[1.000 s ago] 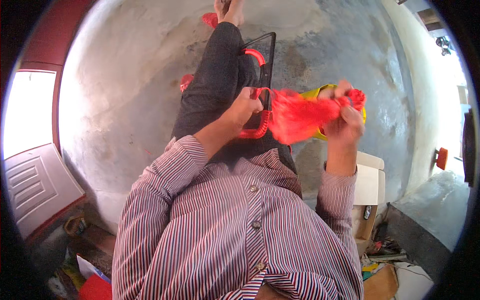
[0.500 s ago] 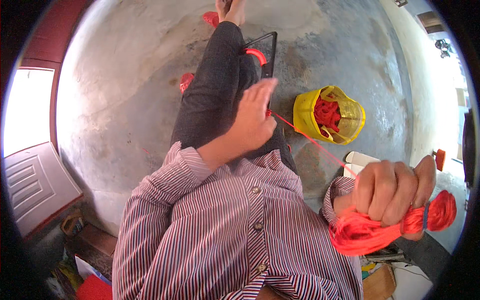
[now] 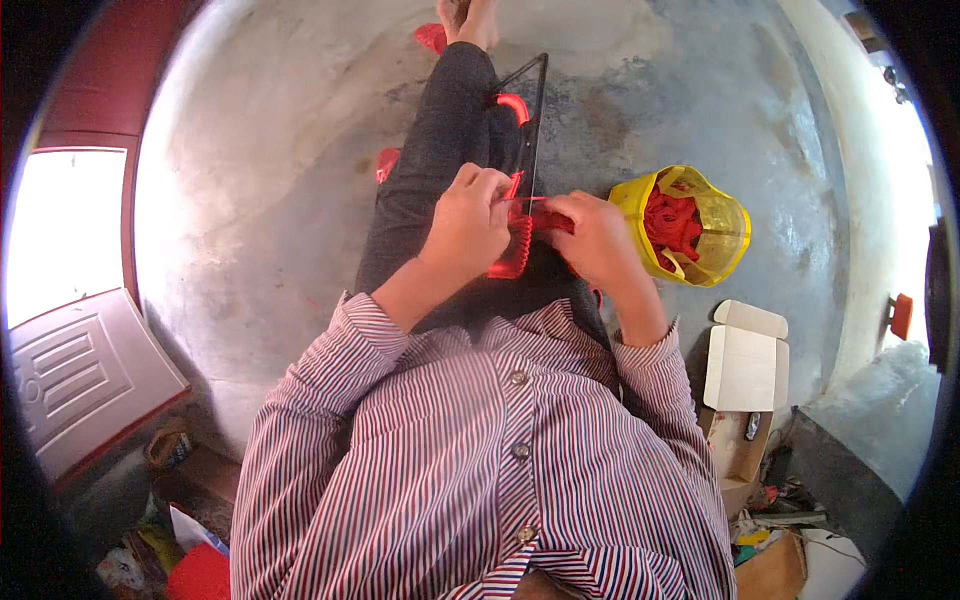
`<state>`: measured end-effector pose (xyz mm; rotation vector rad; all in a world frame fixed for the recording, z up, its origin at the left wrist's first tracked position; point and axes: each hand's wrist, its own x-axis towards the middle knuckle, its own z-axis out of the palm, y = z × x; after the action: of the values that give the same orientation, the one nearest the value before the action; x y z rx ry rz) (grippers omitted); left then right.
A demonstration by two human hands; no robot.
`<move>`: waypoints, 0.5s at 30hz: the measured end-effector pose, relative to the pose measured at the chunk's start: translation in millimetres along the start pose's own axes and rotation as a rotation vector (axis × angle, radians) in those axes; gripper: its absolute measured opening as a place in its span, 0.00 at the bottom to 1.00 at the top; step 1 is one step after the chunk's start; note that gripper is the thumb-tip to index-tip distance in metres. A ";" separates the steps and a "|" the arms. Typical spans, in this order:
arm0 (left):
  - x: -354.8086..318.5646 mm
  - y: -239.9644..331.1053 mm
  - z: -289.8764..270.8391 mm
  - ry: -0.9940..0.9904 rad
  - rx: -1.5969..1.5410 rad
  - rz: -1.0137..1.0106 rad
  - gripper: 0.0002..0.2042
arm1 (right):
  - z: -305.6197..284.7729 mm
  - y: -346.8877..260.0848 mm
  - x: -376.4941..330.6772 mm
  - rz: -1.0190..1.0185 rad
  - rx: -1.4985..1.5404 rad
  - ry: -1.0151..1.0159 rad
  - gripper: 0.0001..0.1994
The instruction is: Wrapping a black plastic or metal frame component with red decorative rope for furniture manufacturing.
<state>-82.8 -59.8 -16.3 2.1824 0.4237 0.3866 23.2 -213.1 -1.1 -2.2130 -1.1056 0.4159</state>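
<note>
A black metal frame (image 3: 541,110) rests along my thighs, with a band of red cord wrapping (image 3: 522,245) around its near part and a red curved section (image 3: 515,106) farther off. My left hand (image 3: 468,222) is closed at the left side of the frame, fingertips pinched at the red cord. To the right, my right hand (image 3: 600,235) curls its fingers round a bundle of red cord (image 3: 552,220), partly hidden by them. A short strand runs between the two hands across the frame.
Right of my legs stands a yellow basket (image 3: 745,235) holding red cord bundles. Below it lies an open white cardboard box (image 3: 742,368). Red bundles (image 3: 430,38) are on the floor beyond my left leg. A white panelled board (image 3: 85,370) leans at the left.
My right hand has come in from the far lower right, carrying the cord bundle to the frame. The long taut strand is now short. My left hand has gone from outstretched to pinching.
</note>
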 end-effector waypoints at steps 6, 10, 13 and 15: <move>15.2 3.8 -7.9 0.028 0.128 -0.030 0.03 | 11.3 -13.9 6.5 0.105 0.485 0.083 0.10; 19.6 31.0 -21.3 0.168 0.117 0.060 0.04 | 8.6 -14.7 -0.1 -0.041 0.509 0.229 0.13; 23.0 52.0 -18.7 0.181 0.041 0.300 0.05 | 7.7 -18.2 3.6 -0.218 0.332 0.245 0.13; 28.7 54.9 -18.7 0.151 -0.114 0.099 0.04 | 1.9 -18.8 5.7 -0.250 0.341 0.273 0.15</move>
<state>-55.9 -66.1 42.2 2.0759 0.3671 0.6179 14.2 -199.2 9.7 -1.7486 -1.0576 0.1716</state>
